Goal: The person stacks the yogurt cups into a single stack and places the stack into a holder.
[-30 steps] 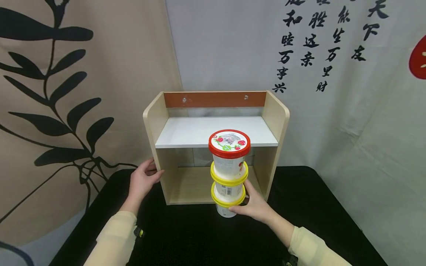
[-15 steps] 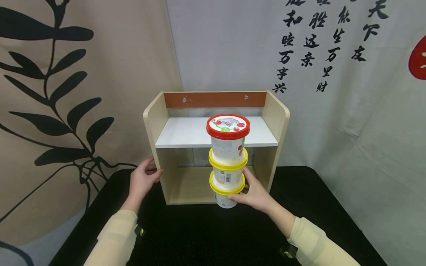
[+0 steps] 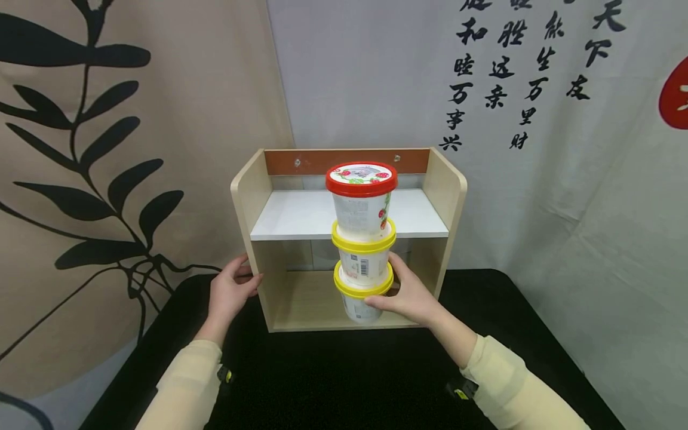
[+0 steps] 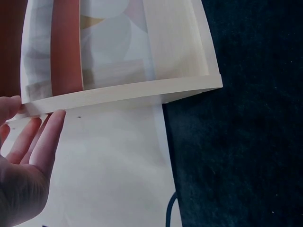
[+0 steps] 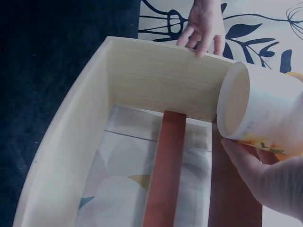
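Three white paper tubs stand in one stack in front of the shelf in the head view. On top is a tub (image 3: 359, 215) with a red lid and strawberry print; the middle tub (image 3: 371, 267) and the lowest tub (image 3: 359, 307) have yellow lids. My right hand (image 3: 411, 295) holds the lowest tub, thumb in front, fingers on its right side. That tub's round base (image 5: 235, 99) shows in the right wrist view. My left hand (image 3: 228, 292) pinches the shelf's left side panel (image 4: 123, 92) between thumb and fingers.
A small wooden shelf (image 3: 457, 185) with a white middle board (image 3: 292, 212) and a brown back rail (image 3: 317, 161) stands on a black tabletop (image 3: 322, 382). Behind hangs a cloth backdrop (image 3: 355, 77) with plant and writing prints.
My right hand has raised the tub stack and shifted it slightly left; its top now overlaps the shelf's back rail. My left hand stays on the side panel.
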Tool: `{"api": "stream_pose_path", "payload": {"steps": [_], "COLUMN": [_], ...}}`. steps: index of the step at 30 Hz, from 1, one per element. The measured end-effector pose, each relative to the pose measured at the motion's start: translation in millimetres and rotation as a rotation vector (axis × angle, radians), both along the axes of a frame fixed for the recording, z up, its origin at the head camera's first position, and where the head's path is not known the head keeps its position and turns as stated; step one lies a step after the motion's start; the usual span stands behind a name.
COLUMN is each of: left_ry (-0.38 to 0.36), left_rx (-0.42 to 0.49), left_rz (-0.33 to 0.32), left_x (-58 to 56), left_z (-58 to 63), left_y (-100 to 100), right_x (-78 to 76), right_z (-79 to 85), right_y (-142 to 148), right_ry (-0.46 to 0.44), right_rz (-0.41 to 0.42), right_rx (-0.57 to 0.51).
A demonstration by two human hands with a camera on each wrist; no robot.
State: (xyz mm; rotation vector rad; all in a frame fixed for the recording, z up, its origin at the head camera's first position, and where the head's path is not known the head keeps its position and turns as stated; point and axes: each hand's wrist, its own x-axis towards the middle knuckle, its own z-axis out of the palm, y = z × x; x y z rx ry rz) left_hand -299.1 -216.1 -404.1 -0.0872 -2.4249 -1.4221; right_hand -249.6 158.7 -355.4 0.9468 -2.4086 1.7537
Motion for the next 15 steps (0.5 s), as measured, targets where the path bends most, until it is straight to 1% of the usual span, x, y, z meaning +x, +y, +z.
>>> {"api": "stream_pose_path", "payload": {"steps": [6, 15], "left_ry": [0.006, -0.001], "left_rx": [-0.002, -0.013], "left_rz": [0.003, 0.013], "left_x": [0.0, 0.5], "left_z": [-0.2, -0.2], "left_y": [-0.3, 0.4], "right_x": [-3.1, -9.3], "right_z": [14.0, 33.6], "right_y": [-2.5, -6.1], "right_ry": [0.008, 0.053], "right_rz": [-0.023, -0.053], "right_rx": [0.014, 0.028]}}
